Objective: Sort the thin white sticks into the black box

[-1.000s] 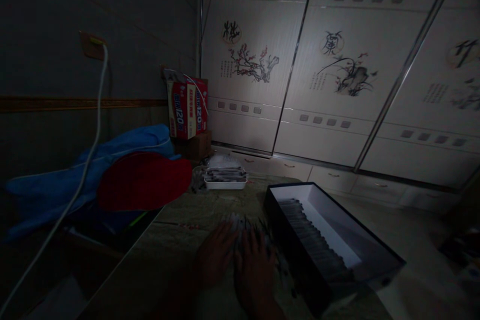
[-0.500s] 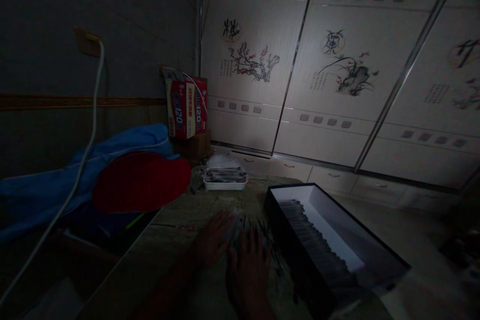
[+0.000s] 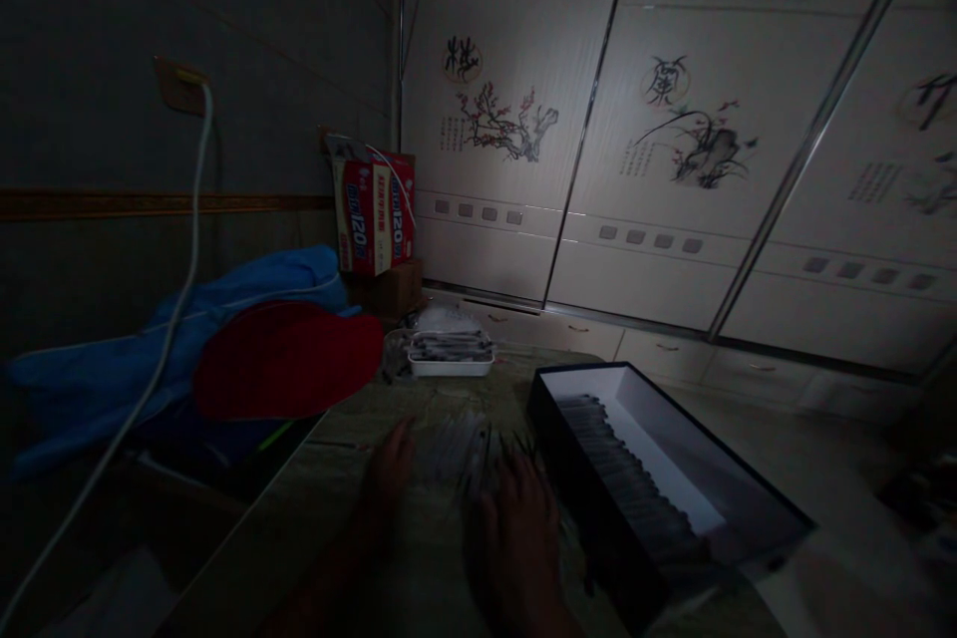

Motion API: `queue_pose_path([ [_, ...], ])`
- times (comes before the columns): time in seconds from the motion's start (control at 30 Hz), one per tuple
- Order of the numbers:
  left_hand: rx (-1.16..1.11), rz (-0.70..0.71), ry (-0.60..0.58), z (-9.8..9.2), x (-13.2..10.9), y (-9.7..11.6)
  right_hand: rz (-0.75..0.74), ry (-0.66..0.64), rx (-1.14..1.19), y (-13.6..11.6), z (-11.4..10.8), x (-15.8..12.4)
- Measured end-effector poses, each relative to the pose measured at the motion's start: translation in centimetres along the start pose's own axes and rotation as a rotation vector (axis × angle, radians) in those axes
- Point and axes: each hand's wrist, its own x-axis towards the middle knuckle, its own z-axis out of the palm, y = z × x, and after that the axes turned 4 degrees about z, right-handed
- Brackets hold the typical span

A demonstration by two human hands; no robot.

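The room is very dim. My left hand [image 3: 385, 488] lies flat on the table [image 3: 329, 518], fingers stretched forward, at the left edge of a loose pile of thin dark strips [image 3: 464, 449]. On the pile's near right side rests my right hand [image 3: 515, 538], fingers spread over the strips. Just right of my right hand stands a long black box [image 3: 755, 503] with a white inside, holding a row of the same dark strips along its left wall.
A small white tray [image 3: 450, 366] of strips sits further back on the table. A red round cushion [image 3: 288, 359] and blue cloth [image 3: 150, 359] lie at the left, with a white cable [image 3: 186, 249] hanging from a wall socket. A red carton [image 3: 372, 216] stands before the painted sliding doors.
My left hand has slid left and back, away from my right hand, uncovering more of the strip pile. My right hand stays roughly in place.
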Motion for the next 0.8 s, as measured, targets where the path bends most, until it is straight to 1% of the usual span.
queue_pose_path([
  [0.07,-0.029,-0.054,0.068,-0.5,0.0,0.0,-0.014,-0.004,0.051,0.5,-1.0,-0.7],
  [0.13,-0.054,-0.109,0.134,-1.0,-0.3,0.2,-0.041,0.013,0.136,1.1,-2.5,-1.2],
  [0.23,-0.088,-0.178,0.217,-1.7,-1.5,1.1,-0.069,0.110,0.280,2.9,-6.3,-0.7],
  [0.27,-0.098,-0.193,0.237,-1.9,-2.1,1.6,-0.088,0.121,0.309,3.8,-7.8,-0.1],
  [0.3,-0.106,-0.201,0.252,-2.1,-2.8,2.1,-0.072,0.155,0.313,4.9,-9.2,0.8],
  [0.37,-0.128,-0.203,0.256,-2.5,-4.3,3.2,-0.024,0.140,0.193,7.4,-11.5,3.2],
  [0.4,-0.143,-0.197,0.253,-2.6,-5.1,3.7,-0.005,0.083,0.079,8.7,-12.2,4.6],
  [0.43,-0.161,-0.207,0.245,-2.6,-5.7,4.1,0.002,0.039,0.033,10.0,-12.6,6.0],
  [0.5,-0.187,-0.259,0.273,-2.5,-6.9,4.7,0.009,-0.033,-0.045,12.3,-12.6,8.5],
  [0.6,-0.223,-0.295,0.279,-2.0,-8.1,4.9,-0.018,-0.165,-0.153,14.3,-11.2,11.0],
  [0.67,-0.217,-0.284,0.256,-1.6,-8.5,4.9,-0.074,-0.253,-0.195,14.8,-10.0,11.8],
  [0.73,-0.207,-0.280,0.231,-1.4,-8.7,4.9,-0.139,-0.314,-0.214,14.8,-8.8,12.3],
  [0.8,-0.210,-0.285,0.221,-1.3,-8.6,5.0,-0.165,-0.309,-0.229,14.6,-7.7,12.7],
])
